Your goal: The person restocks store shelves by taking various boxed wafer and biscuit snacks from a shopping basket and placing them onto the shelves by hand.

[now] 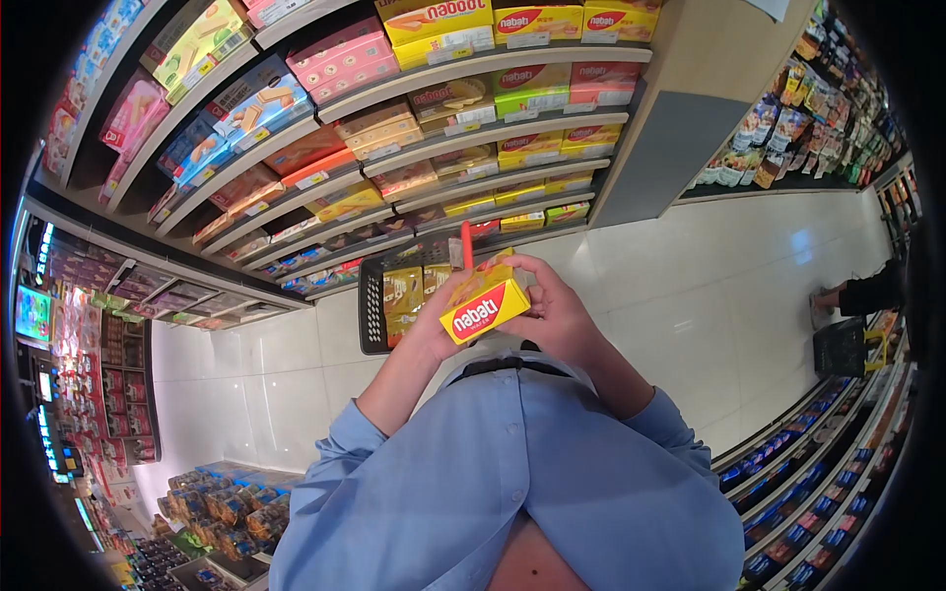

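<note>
Between both hands, in front of my belt, is a yellow and red box of Nabati wafers (483, 313). My left hand (440, 325) is wrapped along the box's left side. Around its right side curl the thumb and fingers of my right hand (554, 307). Below and behind my left hand stands a dark shopping basket (371, 313) on the floor, with gold packets (402, 293) inside. A red handle (467, 244) sticks up from the basket, just beyond the box. My hands cover part of the basket.
Shelves (473, 128) of boxed wafers and biscuits curve across the front and left. A wood and grey end panel (645, 158) borders them at right. Another person (887, 286) stands at far right by a dark basket (839, 349). Packaged goods (222, 512) stand at lower left.
</note>
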A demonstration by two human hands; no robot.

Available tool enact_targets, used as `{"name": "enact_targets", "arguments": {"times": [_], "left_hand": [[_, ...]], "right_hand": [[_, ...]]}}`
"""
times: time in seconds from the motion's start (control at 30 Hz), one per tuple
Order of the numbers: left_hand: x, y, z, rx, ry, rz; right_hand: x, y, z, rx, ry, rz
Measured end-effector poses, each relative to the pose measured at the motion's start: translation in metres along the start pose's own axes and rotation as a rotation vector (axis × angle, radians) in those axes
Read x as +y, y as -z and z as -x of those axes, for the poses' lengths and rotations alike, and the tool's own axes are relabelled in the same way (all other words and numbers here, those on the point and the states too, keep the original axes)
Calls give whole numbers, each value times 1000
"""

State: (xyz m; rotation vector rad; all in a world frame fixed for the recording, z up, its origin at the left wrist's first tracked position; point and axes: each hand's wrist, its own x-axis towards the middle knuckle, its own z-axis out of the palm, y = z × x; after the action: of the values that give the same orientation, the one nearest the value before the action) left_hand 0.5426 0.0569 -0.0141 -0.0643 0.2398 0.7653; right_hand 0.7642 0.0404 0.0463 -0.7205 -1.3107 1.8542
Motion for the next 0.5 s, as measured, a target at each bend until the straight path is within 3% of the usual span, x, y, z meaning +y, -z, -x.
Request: {"name": "enact_targets", "arguments": {"times": [0.07, 0.13, 0.2, 0.3, 0.43, 0.5], "left_hand": [[-2, -8, -5, 149, -86, -144], [-8, -21, -11, 308, -297, -242], [-1, -23, -16, 380, -433, -292], [1, -23, -14, 515, -685, -633], [-19, -34, -16, 402, -966, -909], [-23, -22, -9, 359, -910, -1129]], "right_hand": [[0, 7, -3, -6, 18, -55], [0, 9, -3, -9, 74, -141], [7, 19, -6, 91, 35, -139], [16, 36, -14, 221, -73, -147], [24, 44, -25, 353, -135, -440], [28, 50, -30, 286, -155, -596]]}}
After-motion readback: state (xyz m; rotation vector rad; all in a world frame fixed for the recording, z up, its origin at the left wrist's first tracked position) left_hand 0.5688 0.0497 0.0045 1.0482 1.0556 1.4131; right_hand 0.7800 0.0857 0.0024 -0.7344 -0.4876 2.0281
